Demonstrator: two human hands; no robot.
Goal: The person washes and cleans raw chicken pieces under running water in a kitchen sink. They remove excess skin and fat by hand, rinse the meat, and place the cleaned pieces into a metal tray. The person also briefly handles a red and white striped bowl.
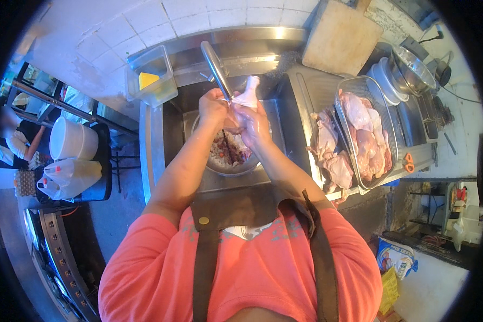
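Over the sink (pixel 173 126), my two hands hold one raw chicken leg (pixel 247 99) beneath the metal faucet (pixel 214 63). Its bony end points up and away from me. My right hand (pixel 254 127) is closed round the meat from the right side. From the left, my left hand (pixel 213 109) grips the same piece, its fingertips partly hidden behind the faucet's end. Below them in the sink stands a round bowl (pixel 232 170) with cloudy liquid and reddish-brown bits, partly covered by my hands and arms.
Right of the sink, a wire basket (pixel 394 140) holds raw chicken, with more chicken pieces (pixel 330 150) beside it. Orange-handled scissors (pixel 408 162), stacked bowls (pixel 410 70) and a cutting board (pixel 341 37) are near. A plastic tub (pixel 169 88) with a yellow sponge (pixel 148 80) sits left.
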